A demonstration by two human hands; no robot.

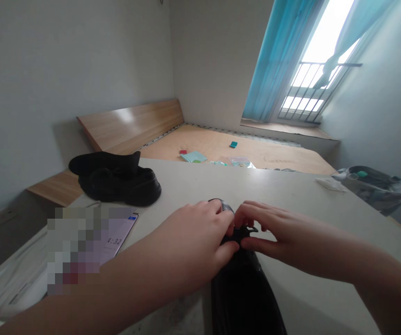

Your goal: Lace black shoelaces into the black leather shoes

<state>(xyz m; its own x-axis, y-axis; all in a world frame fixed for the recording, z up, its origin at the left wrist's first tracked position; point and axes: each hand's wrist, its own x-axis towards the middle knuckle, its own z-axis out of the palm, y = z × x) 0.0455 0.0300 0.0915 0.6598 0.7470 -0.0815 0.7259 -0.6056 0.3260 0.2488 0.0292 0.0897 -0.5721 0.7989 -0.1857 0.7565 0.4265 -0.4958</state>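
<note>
A black shoe (pixel 245 293) lies on the white table in front of me, one end pointing toward me. My left hand (pixel 203 235) is closed on its far part, thumb and fingers around the upper. From the right, my right hand (pixel 266 223) pinches at the shoe's strap, next to a small metal buckle (pixel 252 229). The fingers of both hands nearly meet there and hide most of the strap. Farther left on the table sits a second black shoe (pixel 127 188), with a flat black insole-like piece (pixel 99 163) over it.
A phone (pixel 122 237), partly pixelated, lies on the left beside a clear plastic sheet (pixel 15 274). A crumpled white tissue (pixel 330 184) rests near the table's right edge. Beyond the table (pixel 186 181) is a bed (pixel 207 137) with small packets on it. A lined bin (pixel 378 188) stands right.
</note>
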